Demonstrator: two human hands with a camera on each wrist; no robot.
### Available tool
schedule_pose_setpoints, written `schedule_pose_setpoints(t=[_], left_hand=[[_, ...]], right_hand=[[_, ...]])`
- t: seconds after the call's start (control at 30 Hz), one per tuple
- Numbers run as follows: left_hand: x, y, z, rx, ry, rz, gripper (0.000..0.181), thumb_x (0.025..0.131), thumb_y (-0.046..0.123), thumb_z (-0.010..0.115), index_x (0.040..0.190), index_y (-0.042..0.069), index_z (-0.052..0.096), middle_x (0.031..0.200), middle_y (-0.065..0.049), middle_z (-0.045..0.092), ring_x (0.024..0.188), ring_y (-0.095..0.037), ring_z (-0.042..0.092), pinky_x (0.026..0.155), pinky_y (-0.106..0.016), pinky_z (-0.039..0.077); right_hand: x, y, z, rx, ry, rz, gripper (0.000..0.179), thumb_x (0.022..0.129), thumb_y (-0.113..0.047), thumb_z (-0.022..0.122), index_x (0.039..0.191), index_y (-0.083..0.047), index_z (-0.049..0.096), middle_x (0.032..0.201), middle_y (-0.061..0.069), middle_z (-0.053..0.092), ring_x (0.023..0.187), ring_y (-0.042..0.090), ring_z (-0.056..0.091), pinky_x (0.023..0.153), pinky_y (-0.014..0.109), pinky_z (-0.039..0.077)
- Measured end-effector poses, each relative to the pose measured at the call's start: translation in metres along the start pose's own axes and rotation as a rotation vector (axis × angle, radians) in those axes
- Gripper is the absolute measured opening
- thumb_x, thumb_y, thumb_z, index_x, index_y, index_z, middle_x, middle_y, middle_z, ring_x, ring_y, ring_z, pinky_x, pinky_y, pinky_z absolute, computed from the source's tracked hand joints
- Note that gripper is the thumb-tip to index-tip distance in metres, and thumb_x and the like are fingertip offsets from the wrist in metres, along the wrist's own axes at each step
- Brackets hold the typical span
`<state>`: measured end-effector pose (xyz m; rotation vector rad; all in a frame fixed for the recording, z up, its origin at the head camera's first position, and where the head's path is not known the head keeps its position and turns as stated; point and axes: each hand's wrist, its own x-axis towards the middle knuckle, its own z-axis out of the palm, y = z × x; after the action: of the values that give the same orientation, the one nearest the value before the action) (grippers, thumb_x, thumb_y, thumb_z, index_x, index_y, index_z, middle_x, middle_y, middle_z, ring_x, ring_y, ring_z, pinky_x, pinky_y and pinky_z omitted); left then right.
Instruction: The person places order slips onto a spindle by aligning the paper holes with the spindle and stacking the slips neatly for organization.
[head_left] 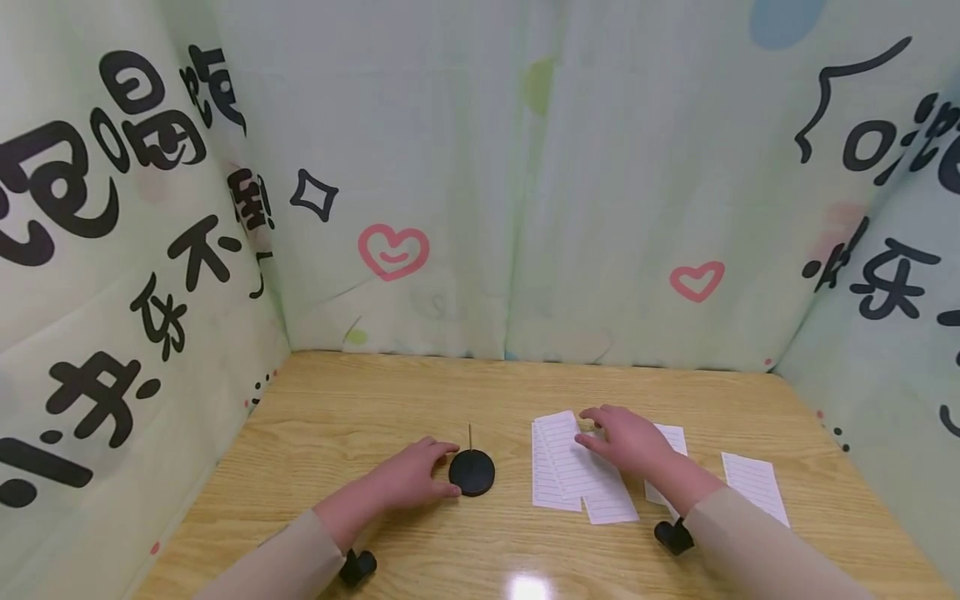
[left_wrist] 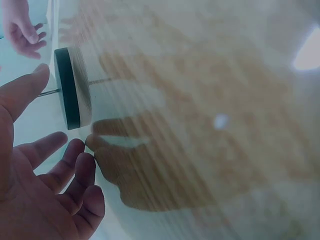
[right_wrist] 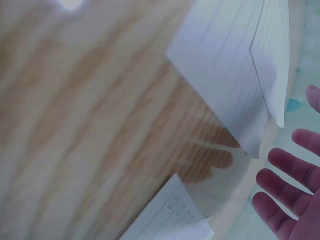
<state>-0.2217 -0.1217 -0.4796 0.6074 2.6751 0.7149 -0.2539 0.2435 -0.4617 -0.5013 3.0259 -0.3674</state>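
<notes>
A black round base with a thin upright spike, a paper spike (head_left: 472, 473), stands on the wooden table. My left hand (head_left: 414, 475) is just left of it, thumb and fingers spread on either side of the disc; contact is hard to tell. In the left wrist view, the disc (left_wrist: 67, 89) appears between the thumb and the relaxed fingers. My right hand (head_left: 632, 442) hovers over the right side of overlapping lined paper slips (head_left: 558, 467), its fingers apart and holding nothing. The right wrist view has the slips (right_wrist: 220, 60) beside the spread fingertips.
Another lined slip (head_left: 670, 435) lies partly under my right forearm, and one more (head_left: 753, 483) is farther right. The wooden table (head_left: 390, 387) is enclosed by printed curtains (head_left: 465, 167) at the back and both sides. A small black device (head_left: 673, 537) hangs at the right wrist.
</notes>
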Motion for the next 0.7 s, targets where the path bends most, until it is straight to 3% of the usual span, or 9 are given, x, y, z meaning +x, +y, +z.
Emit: schedule_pose_setpoints(t=[0.33,0.7], left_hand=[[0.006,0.007,-0.002,0.063,-0.001,0.009,0.069,0.083,0.043,0.079,0.141,0.017,0.054,0.112,-0.003,0.055,0.103,-0.022,0.058,0.091,-0.044,0.047],[0.011,0.008,-0.001,0.075,-0.007,-0.013,0.067,0.082,0.043,0.080,0.140,0.022,0.055,0.115,-0.004,0.056,0.106,-0.024,0.058,0.092,-0.046,0.047]], right_hand=[[0.024,-0.001,0.004,0.000,-0.011,0.007,0.045,0.093,-0.036,0.069,0.125,-0.006,0.064,0.111,0.010,0.066,0.101,0.028,0.061,0.091,0.050,0.047],[0.038,-0.001,0.015,0.034,-0.019,0.022,0.040,0.091,-0.033,0.072,0.120,-0.007,0.065,0.093,0.002,0.056,0.084,0.021,0.053,0.079,0.044,0.046]])
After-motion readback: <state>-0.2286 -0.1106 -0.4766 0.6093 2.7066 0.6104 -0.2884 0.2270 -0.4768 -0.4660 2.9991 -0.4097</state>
